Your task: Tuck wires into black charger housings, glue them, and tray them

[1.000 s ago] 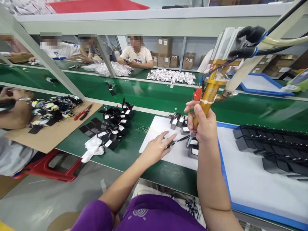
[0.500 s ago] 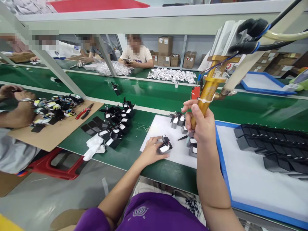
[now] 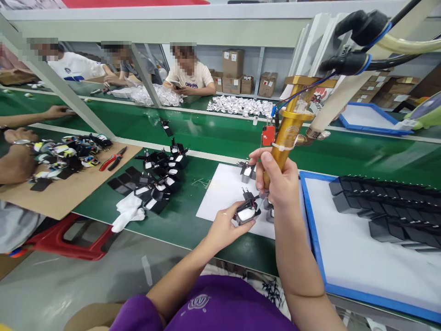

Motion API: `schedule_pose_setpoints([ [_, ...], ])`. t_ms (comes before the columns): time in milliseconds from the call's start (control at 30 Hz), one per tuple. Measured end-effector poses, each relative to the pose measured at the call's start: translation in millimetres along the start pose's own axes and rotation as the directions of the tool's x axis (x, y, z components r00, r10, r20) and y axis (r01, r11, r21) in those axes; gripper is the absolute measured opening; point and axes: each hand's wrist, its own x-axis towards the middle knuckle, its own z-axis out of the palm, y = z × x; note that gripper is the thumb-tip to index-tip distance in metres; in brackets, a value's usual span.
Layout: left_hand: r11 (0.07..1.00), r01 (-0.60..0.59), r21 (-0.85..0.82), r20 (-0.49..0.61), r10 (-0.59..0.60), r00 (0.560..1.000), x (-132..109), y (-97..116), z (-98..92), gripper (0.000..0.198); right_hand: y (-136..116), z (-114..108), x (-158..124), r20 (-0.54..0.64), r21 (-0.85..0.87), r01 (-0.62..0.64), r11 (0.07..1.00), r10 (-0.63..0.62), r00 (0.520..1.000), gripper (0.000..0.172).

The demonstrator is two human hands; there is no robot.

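In my left hand (image 3: 223, 230), fingers and thumb closed around it, is a black plug adapter (image 3: 246, 214) with two prongs up and a white face inside its open housing. My right hand (image 3: 283, 185) is wrapped around the gold barrel of a hose-fed glue gun (image 3: 288, 131), with a red switch (image 3: 268, 135) on its side. The gun's thin nozzle points down at the right edge of the adapter; whether it touches cannot be told. More black adapters (image 3: 246, 173) stand on the white sheet (image 3: 211, 197), partly hidden behind my right hand.
A blue-rimmed tray (image 3: 312, 230) with rows of black housings (image 3: 382, 202) lies at right. Open adapters (image 3: 161, 179), a white glove (image 3: 128, 210) and red-handled pliers (image 3: 113, 159) lie to the left. A green conveyor belt (image 3: 213, 133) runs behind; co-workers sit beyond and at left.
My left hand has lifted the adapter and brought it right, under the glue gun's nozzle. The view has shifted slightly. A co-worker's arm now reaches over the belt at left.
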Motion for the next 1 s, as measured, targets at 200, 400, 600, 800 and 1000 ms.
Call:
schedule_pose_setpoints([
  [200, 0.998, -0.024, 0.065, -0.053, 0.027, 0.998, -4, 4, 0.3, 0.042, 0, -2, 0, -0.025, -0.043, -0.006, 0.999, 0.005, 1.0, 0.035],
  [400, 0.998, -0.007, 0.068, -0.062, 0.011, 0.998, -3, 5, 1.5, 0.043, -1, -1, 0, -0.025, -0.051, -0.002, 0.999, 0.001, 1.0, 0.036],
  [600, 0.995, 0.073, 0.061, -0.031, -0.071, 0.997, 0, 2, 11.3, 0.04, -1, 1, 0, -0.045, -0.029, -0.006, 1.0, 0.005, 0.999, 0.038],
  [800, 0.999, 0.034, -0.041, -0.011, -0.034, 0.999, 2, 8, 27.5, 0.039, -1, 6, -3, -0.048, -0.028, -0.01, 1.0, 0.009, 0.999, 0.038],
  [1000, 0.993, 0.008, -0.118, -0.089, -0.019, 0.996, 4, 15, 37.5, 0.04, -3, 8, -7, -0.033, 0.006, -0.03, 1.0, 0.03, 0.999, 0.036],
])
